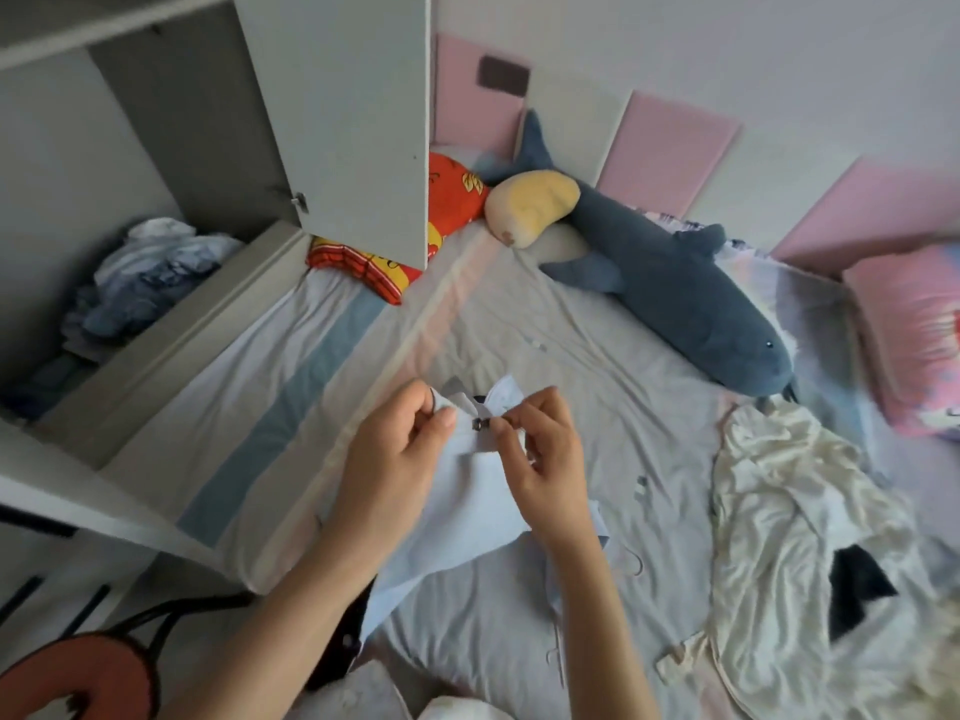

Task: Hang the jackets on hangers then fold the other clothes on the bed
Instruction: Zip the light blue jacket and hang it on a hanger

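Note:
A pale blue jacket point(467, 517) is held up over the bed point(597, 366) by both hands at its collar. My left hand point(400, 459) pinches the left side of the collar. My right hand point(540, 454) pinches the other side beside a dark snap button point(477, 423). A thin black hook shows at my left fingers, likely a hanger; the rest of it is hidden by the fabric. A crumpled cream garment point(795, 553) with a black piece point(857, 589) on it lies on the bed to the right. A thin white hanger point(631, 561) lies on the sheet.
An open wardrobe door point(353, 111) stands at the bed's left, with heaped blue clothes point(150, 278) on a shelf inside. A plush shark point(675, 288), a yellow cushion point(535, 210), a red printed pillow point(384, 267) and a pink pillow point(914, 335) sit along the padded wall. A red chair point(72, 678) is lower left.

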